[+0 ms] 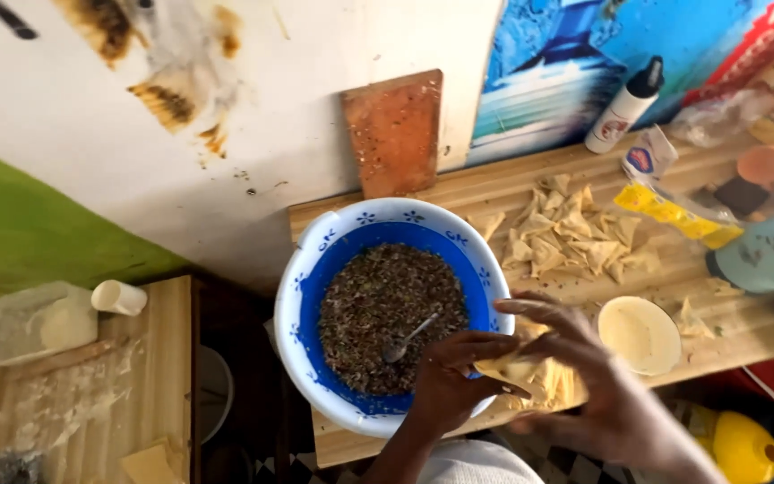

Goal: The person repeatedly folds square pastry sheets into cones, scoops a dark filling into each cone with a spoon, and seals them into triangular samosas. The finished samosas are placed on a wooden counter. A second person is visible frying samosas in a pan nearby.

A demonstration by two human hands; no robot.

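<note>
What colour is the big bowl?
The bowl is blue inside, with a white rim bearing small blue flowers; head view.
</note>
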